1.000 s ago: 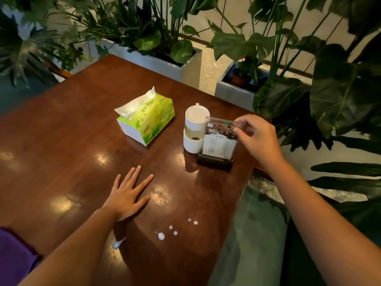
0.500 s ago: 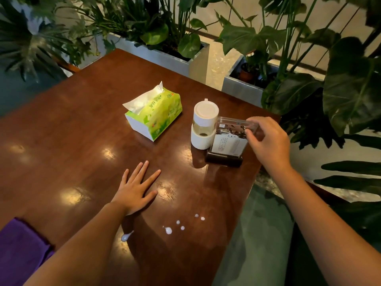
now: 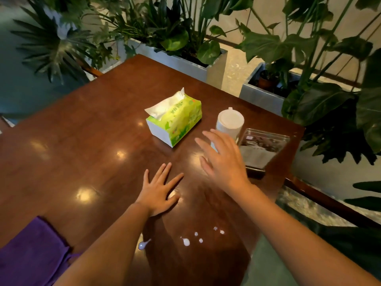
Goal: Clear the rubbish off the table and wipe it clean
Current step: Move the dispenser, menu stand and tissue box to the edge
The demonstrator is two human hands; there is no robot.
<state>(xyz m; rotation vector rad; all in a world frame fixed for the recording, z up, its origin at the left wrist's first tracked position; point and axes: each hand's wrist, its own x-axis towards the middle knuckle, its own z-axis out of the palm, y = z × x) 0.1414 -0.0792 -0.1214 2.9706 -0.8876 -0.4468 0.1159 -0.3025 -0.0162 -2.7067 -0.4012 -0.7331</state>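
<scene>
Dark polished wood of the table, glossy enough to mirror ceiling lights. Left hand flat, palm down, fingers spread, gripping nothing; probably a brace for the reach. Right hand in the air just beyond, fingers apart and slightly blurred, empty, aimed toward the tissue pack lying ahead and a little to the left of it. Likely reason: a tissue for the wiping.

White droplets scattered nearer the body than either hand, between the two forearms, one longer smear right beside the left forearm. Seemingly the mess to be wiped. No loose rubbish visible besides, so the job barely begun by the look of it.

Tissue pack green and yellow, one white sheet pulled up at its far-left end, ready for a pinch. Print along the top and side too small and skewed for reading; no brand legible.

White lidded container just past the right fingertips, partly hidden by them. Clear stand touching or nearly touching it on the right, on a dark base, near the table edge; a card inside with rows of print, unreadable. Both apparently table fittings, parked away from the spill.

Purple cloth at the near-left corner, left of the left forearm; whether clothing or a wiping rag, impossible to tell.
</scene>
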